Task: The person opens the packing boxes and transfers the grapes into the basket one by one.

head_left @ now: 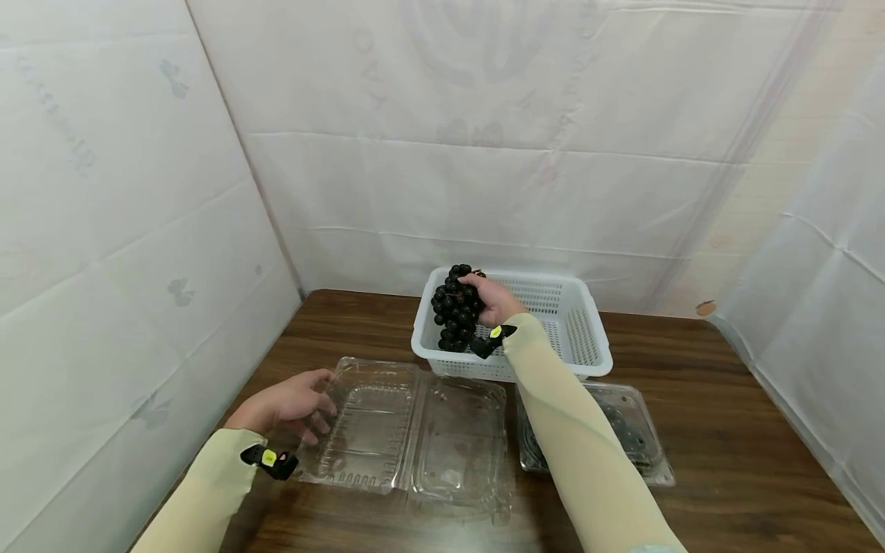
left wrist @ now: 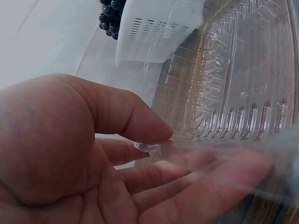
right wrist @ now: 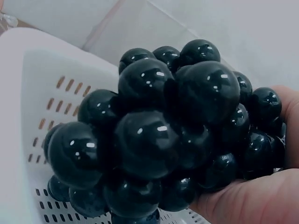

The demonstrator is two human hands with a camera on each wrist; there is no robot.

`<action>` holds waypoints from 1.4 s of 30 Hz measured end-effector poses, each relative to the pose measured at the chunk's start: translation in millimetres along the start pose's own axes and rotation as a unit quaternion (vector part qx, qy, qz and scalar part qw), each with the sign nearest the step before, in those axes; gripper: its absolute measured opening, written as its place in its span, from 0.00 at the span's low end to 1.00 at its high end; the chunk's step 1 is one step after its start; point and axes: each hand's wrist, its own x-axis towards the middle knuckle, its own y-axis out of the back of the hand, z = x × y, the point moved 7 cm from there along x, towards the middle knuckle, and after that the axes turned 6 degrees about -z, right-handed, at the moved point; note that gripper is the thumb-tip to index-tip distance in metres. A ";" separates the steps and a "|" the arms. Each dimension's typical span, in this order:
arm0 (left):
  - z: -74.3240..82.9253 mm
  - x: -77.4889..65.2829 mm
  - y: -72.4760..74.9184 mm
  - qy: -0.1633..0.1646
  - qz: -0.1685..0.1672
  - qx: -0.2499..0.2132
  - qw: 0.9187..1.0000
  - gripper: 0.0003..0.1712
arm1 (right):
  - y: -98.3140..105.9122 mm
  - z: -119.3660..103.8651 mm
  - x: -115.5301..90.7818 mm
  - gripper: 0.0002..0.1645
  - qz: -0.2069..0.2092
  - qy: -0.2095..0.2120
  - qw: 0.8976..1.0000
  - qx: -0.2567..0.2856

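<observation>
My right hand (head_left: 494, 299) grips a bunch of dark grapes (head_left: 456, 311) by its upper part, over the left end of a white plastic basket (head_left: 596, 346). In the right wrist view the shiny grapes (right wrist: 147, 144) fill the middle, with thumb and fingers at their right side. My left hand (head_left: 297, 403) is at the left edge of an open clear plastic clamshell box (head_left: 452, 438), lying flat with both halves spread. Seen from the left wrist, the thumb (left wrist: 126, 114) and fingers pinch the clear rim between them.
A closed clear clamshell box (head_left: 639, 430) with dark grapes inside lies right of the open one, partly behind my right forearm. The basket stands at the back of the brown wooden table (head_left: 719, 430). White sheeting (head_left: 415, 192) hangs behind and on both sides.
</observation>
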 end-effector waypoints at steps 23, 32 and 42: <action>-7.5 3.3 -1.0 0.001 0.004 -0.011 1.000 0.30 | 39.6 0.7 11.2 0.48 0.093 -0.015 0.944 -0.317; -6.0 3.9 0.4 0.000 0.006 -0.010 1.000 0.30 | 42.2 -1.4 13.7 0.27 0.074 -0.011 0.927 -0.367; -3.8 3.7 1.8 0.002 0.011 -0.002 1.000 0.30 | 53.1 -5.0 8.6 0.31 0.090 -0.019 0.915 -0.392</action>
